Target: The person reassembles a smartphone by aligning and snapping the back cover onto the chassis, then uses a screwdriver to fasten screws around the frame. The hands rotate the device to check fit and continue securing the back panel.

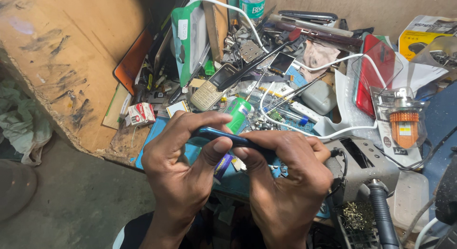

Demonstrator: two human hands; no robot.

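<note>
Both hands, left hand (178, 156) and right hand (285, 175), pinch a dark smartphone (223, 137) edge-on with closed fingers; prying pressure could crack it.

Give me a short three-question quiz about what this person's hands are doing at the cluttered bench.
1. True or false: both hands grip the same thing.
2. What lies on the bench behind the hands: A) a keypad phone, B) a laptop, C) a kettle?
3. What colour is the cable looping across the bench?

Key:
1. True: left hand and right hand both pinch the thin dark phone edge-on.
2. A, the keypad phone.
3. White, the white cable.
</note>
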